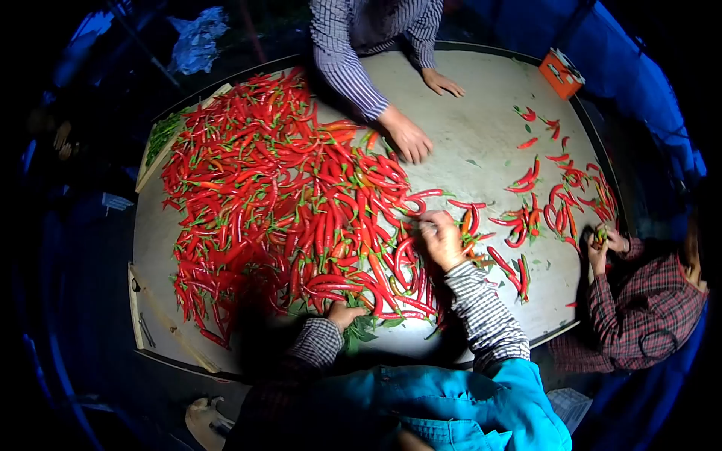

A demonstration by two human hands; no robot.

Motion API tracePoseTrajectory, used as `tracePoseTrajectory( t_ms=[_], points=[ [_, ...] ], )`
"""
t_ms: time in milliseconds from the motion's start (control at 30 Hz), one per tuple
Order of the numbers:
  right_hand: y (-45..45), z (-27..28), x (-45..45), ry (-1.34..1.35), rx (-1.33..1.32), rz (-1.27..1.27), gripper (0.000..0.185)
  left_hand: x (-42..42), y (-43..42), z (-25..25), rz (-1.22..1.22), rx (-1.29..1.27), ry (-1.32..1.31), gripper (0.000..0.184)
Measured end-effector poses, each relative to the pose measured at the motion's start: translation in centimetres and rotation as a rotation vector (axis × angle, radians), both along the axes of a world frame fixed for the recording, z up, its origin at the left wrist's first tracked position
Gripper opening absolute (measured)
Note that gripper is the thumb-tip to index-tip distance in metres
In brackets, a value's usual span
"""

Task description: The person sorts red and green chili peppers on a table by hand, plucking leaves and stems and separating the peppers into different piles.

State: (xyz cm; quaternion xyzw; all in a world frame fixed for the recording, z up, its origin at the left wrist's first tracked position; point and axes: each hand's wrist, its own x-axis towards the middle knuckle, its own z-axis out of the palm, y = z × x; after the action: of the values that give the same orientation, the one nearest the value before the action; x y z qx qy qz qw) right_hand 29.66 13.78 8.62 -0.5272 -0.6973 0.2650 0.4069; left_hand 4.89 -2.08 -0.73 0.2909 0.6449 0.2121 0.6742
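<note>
A large heap of red chili peppers (263, 188) with green stems covers the left and middle of the metal table (481, 128). My left hand (346, 314) is at the heap's near edge, its fingers curled at green leaves (364, 328) and stems; what it grips is partly hidden. My right hand (442, 239) reaches to the heap's right edge, fingers bent down beside a few peppers; its fingertips are blurred. Just right of it lie loose red and orange peppers (470, 219).
Across the table a person in a striped shirt (342, 68) has both hands over the surface. At the right, a person in plaid (639, 308) holds something greenish. An orange box (561, 74) stands back right; green peppers (162, 137) lie back left behind a wooden strip (158, 160).
</note>
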Motion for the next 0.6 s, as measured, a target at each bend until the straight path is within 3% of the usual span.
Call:
tracePoseTrajectory(
  t_ms=[67, 133, 267, 333, 433, 600],
  points=[
    [0.4, -1.2, -4.0, -0.055, 0.035, 0.213, 0.022, -0.1, -0.1, 0.4, 0.027, 0.014, -0.029, 0.054],
    [1.2, -1.6, -7.5, -0.184, 0.1, 0.272, 0.024, -0.2, -0.8, -1.8, 0.008, 0.131, 0.088, 0.055],
    [4.5, -2.7, -11.1, -0.329, 0.019, 0.116, 0.046, -0.2, -0.8, -3.4, 0.04, 0.087, 0.011, 0.05],
    [3.5, -2.4, -13.6, -0.485, -0.023, 0.204, 0.057, 0.0, -0.6, -1.6, 0.026, 0.061, 0.061, 0.046],
    [-0.6, -2.6, -17.0, -0.485, -0.125, 0.433, 0.05, -0.6, -1.8, -7.7, -0.07, 0.114, 0.214, 0.042],
    [-4.4, -2.7, -17.7, -0.454, -0.117, 0.576, 0.038, -0.5, -1.4, -5.0, -0.121, 0.09, 0.206, 0.055]
  ],
)
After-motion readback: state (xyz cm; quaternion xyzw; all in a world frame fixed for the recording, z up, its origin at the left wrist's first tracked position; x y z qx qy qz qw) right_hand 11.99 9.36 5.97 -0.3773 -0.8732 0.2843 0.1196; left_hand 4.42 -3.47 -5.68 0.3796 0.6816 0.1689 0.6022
